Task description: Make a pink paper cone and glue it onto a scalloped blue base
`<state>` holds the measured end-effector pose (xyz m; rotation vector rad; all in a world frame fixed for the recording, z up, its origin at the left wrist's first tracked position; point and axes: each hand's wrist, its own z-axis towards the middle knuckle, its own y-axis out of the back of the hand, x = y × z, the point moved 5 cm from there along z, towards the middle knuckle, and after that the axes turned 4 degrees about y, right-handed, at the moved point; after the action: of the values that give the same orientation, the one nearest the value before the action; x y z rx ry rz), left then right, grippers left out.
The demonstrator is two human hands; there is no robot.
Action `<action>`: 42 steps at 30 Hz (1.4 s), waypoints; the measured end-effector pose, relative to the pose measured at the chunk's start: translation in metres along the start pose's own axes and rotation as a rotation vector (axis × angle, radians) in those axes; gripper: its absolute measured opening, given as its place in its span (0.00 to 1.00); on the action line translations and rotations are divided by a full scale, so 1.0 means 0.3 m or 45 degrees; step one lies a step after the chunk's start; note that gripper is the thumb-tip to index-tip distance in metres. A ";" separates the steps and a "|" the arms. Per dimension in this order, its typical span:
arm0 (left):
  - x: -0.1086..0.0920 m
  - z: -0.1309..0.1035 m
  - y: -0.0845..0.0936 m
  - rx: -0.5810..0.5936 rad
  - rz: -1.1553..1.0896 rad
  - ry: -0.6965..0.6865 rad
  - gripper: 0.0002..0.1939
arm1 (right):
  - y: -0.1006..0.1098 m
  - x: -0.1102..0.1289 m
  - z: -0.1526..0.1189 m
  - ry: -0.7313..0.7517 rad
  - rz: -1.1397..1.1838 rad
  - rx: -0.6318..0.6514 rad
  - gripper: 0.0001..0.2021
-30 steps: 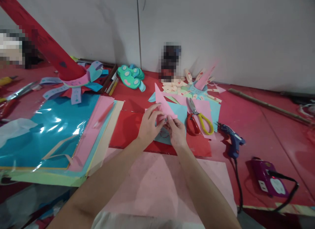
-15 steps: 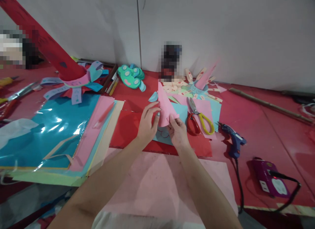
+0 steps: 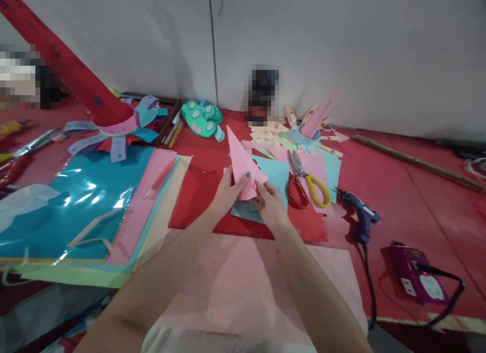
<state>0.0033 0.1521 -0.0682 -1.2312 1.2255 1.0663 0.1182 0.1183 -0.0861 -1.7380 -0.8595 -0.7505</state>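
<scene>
A pink paper cone (image 3: 243, 168) is held between my two hands, its point up and leaning left. My left hand (image 3: 227, 193) wraps the cone's left side, thumb pressed on its front. At the lower right edge, my right hand (image 3: 271, 204) pinches the paper near a small flap. Under the cone lies a light blue sheet (image 3: 276, 172) with drawn lines, partly covered by the hands. That sheet rests on red paper (image 3: 197, 206). Scissors (image 3: 306, 178) with one red and one yellow handle lie just right of my right hand.
On the right lie a blue glue gun (image 3: 360, 216) and a purple power box (image 3: 417, 274) with cables, plus a stick (image 3: 410, 158). Green frog cutouts (image 3: 203, 120) and another pink cone (image 3: 317, 120) stand behind. Plastic-covered blue sheets (image 3: 94, 201) and a tall red cone (image 3: 94, 90) are left.
The pink cone has tilted, its tip swinging left. My left hand has closed around its side from a looser, spread pose; my right hand keeps its pinch at the lower edge.
</scene>
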 end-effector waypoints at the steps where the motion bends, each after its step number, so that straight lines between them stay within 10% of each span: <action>1: -0.004 -0.001 0.007 -0.035 0.015 0.005 0.24 | -0.003 0.001 -0.001 -0.002 -0.001 0.015 0.17; 14: -0.028 0.004 0.051 -0.313 0.200 -0.128 0.22 | -0.008 0.005 -0.007 0.132 -0.307 0.016 0.16; 42: -0.011 0.019 0.063 -0.303 0.079 -0.024 0.18 | -0.018 0.014 -0.020 0.071 -0.219 0.111 0.24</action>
<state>-0.0154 0.1594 -0.0668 -1.3669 1.1527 1.2956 0.1155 0.1146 -0.0783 -1.5735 -0.9980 -0.8579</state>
